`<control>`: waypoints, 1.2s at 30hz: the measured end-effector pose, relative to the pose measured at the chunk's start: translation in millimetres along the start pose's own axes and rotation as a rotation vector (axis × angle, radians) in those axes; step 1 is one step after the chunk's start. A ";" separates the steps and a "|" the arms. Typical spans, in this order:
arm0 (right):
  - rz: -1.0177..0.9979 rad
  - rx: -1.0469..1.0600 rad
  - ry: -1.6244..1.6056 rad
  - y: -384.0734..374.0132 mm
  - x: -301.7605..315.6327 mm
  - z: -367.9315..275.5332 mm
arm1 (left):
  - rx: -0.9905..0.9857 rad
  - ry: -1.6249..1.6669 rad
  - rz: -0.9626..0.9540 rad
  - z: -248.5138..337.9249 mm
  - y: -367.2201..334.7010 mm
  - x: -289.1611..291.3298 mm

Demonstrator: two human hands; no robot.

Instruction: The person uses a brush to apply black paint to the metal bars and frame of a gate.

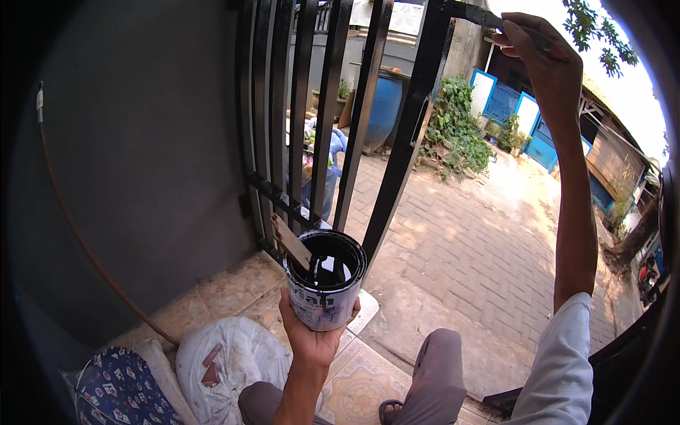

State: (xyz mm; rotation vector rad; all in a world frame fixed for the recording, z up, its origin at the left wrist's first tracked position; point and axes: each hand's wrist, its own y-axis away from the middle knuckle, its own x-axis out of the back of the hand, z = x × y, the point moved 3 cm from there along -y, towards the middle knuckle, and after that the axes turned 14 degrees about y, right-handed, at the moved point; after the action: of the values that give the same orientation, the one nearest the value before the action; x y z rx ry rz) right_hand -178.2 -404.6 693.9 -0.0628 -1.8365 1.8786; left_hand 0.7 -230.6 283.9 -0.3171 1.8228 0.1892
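My left hand (314, 341) is wrapped round the lower part of an open paint can (326, 312), holding it upright from below. Glossy black paint (327, 270) shows inside, and a flat wooden stick (290, 242) leans out over the can's left rim. High at the upper right, my right hand (547, 57) grips a dark paintbrush (476, 14). Its bristle end reaches the upper part of the black metal gate's edge post (409, 134). On that post a pale, worn patch shows partway down. The gate's other bars look black and shiny.
A grey wall (142, 142) stands at left, with a thin brown hose (67, 212) hanging along it. White sacking (230, 354) and a patterned blue cloth (127, 389) lie on the tiled floor (368, 368). Beyond the gate are a blue barrel (382, 110) and a paved lane (482, 241).
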 end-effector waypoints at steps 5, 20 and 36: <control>0.024 0.684 0.899 -13.1 29.2 -44.0 | -0.047 -0.011 -0.006 31.7 12.2 50.1; 0.013 0.045 0.325 -53.2 6.3 -56.3 | -0.064 0.026 0.019 50.8 15.8 101.3; -0.098 0.359 0.300 -33.3 -9.7 -29.6 | -0.152 -0.039 0.077 75.0 23.6 116.0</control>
State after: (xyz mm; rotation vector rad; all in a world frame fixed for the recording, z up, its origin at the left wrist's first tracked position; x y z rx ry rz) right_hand -148.0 -382.5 719.8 -0.1205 -1.2666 1.9777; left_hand 33.4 -200.0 151.0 -0.3478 1.7874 0.3862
